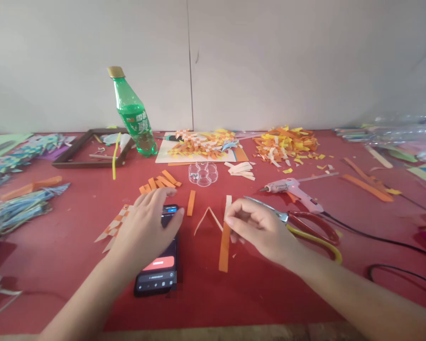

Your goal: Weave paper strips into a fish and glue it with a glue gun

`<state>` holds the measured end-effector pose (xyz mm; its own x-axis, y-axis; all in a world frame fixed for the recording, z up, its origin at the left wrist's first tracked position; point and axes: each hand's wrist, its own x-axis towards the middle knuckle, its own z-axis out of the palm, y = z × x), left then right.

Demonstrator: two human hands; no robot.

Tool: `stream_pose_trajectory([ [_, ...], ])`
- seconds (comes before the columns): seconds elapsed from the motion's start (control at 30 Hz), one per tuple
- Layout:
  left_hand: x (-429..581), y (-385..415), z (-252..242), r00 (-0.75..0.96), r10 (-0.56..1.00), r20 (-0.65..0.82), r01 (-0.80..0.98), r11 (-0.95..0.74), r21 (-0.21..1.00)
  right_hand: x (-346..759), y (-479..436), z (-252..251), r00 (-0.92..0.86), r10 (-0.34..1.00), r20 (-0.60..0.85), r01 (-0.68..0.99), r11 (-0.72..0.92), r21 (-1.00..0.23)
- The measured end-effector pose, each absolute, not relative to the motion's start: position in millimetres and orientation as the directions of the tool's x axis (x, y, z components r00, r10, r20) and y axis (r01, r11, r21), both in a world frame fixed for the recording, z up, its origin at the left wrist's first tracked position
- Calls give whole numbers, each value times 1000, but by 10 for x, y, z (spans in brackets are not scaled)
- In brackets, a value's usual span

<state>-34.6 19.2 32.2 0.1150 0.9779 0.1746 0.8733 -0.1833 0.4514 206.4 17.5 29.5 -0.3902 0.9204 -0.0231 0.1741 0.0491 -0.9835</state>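
My left hand (149, 219) is open, thumb and fingers apart, over a black phone (166, 274) with a lit screen. It covers much of the phone and part of an orange-and-white woven paper piece (119, 220). My right hand (253, 227) is closed in a pinch on an orange paper strip (224, 251). A white strip end (228, 202) shows above the fingertips; whether both are one strip I cannot tell. Between the hands lie a folded pale strip (208, 211) in an upturned V and a short orange strip (191, 202).
Scissors (314, 227) lie partly behind my right hand, with a pink glue gun (298, 189) and its cord beyond. A green bottle (137, 123) stands by a dark frame (69, 163). A clear flower-shaped tray (203, 175) and paper piles (287, 144) lie farther back.
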Motion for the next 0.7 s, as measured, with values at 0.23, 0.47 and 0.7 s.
stream_pose_trajectory([
  [0.23, -197, -1, 167, 181, 970, 161, 982, -169, -86, 2144, 160, 153, -353, 936, -5, 139, 47, -989],
  [0.47, -133, 108, 145, 187, 972, 145, 977, -169, -127, 2173, 169, 69, -355, 935, 12, 92, 48, -995],
  [0.7, -223, 238, 322, 129, 992, -5, 991, -129, -42, 2185, 160, 113, -328, 945, 8, 91, 40, -995],
])
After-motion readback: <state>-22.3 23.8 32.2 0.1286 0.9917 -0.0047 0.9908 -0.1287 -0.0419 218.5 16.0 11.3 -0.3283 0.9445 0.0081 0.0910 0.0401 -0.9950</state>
